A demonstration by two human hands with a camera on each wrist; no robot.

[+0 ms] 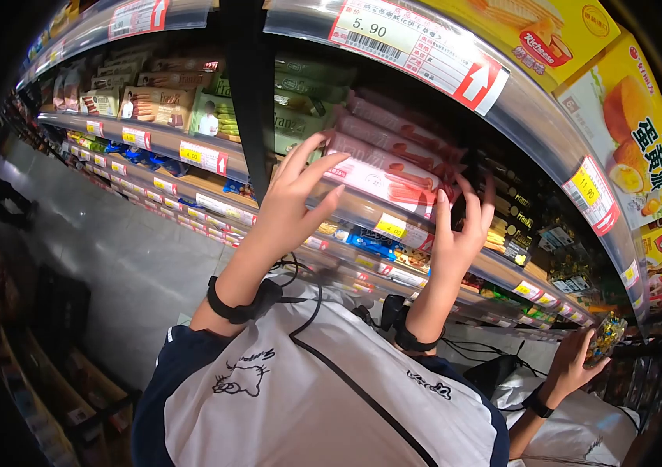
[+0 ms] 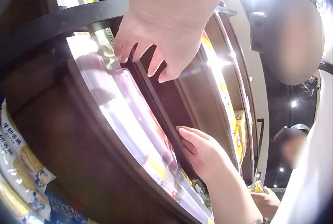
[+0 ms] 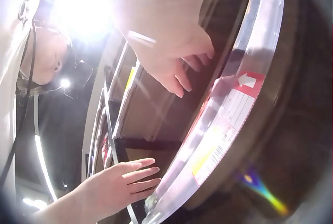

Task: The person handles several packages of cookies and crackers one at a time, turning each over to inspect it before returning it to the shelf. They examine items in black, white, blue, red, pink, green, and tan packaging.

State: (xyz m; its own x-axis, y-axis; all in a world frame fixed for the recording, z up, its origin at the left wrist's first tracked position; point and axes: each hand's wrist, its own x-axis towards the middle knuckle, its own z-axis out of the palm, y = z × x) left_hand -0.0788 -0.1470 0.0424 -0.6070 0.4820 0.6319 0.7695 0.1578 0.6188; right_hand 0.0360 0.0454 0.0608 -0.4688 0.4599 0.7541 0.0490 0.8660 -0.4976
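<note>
A row of pink biscuit packets (image 1: 385, 163) stands on a shelf behind a clear front lip, in the head view. My left hand (image 1: 296, 194) is at the row's left end, its fingertips right at the front packet's edge and its thumb apart. At the right end is my right hand (image 1: 459, 233), fingers spread and slightly bent, fingertips by the packet ends. In the left wrist view my left hand (image 2: 164, 41) reaches down over the row with loosely bent fingers. The right wrist view has my right hand (image 3: 171, 60) above the shelf lip, nothing between its fingers.
Green packets (image 1: 296, 128) stand left of the pink row, dark packets (image 1: 514, 218) right of it. A shelf edge with a price label (image 1: 393, 35) overhangs my hands. A black strap (image 1: 244, 101) hangs at left. Another person's hand (image 1: 572, 366) holds a clear container (image 1: 606, 338) at right.
</note>
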